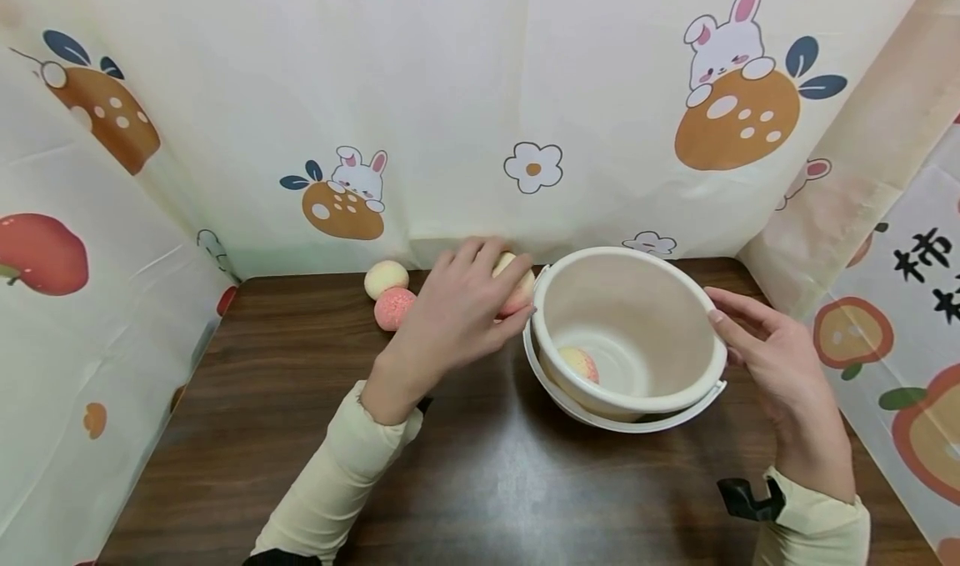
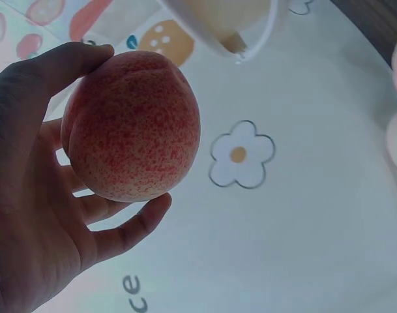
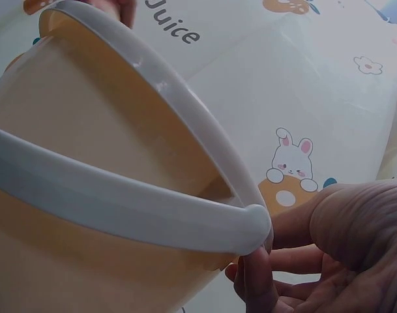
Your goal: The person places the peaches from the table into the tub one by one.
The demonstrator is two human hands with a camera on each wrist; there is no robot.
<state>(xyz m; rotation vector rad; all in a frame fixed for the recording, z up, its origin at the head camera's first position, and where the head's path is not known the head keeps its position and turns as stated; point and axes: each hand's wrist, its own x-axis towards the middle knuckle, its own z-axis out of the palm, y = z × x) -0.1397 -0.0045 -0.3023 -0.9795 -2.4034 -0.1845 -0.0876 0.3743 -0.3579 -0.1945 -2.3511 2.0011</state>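
My left hand [image 1: 457,303] grips a peach [image 2: 133,127], pink-red with a pale yellow side, just left of a white bucket's rim. The bucket [image 1: 675,316] stands tilted a little on the table, its handle [image 1: 600,423] lowered along the near side. Inside it, at the lower left, lies another yellow-and-pink peach [image 1: 579,364]. On the bucket's right edge my right hand [image 1: 780,366] pinches the rim beside the handle joint [image 3: 253,228], thumb and fingers on either side. Left of my left hand lie a pale yellow peach [image 1: 386,279] and a pink peach [image 1: 394,308], touching.
A dark wooden table [image 1: 247,433] carries everything. Behind it hangs a white cloth [image 1: 465,91] printed with rabbits, fruit and flowers, and printed cloth also borders the left and right sides.
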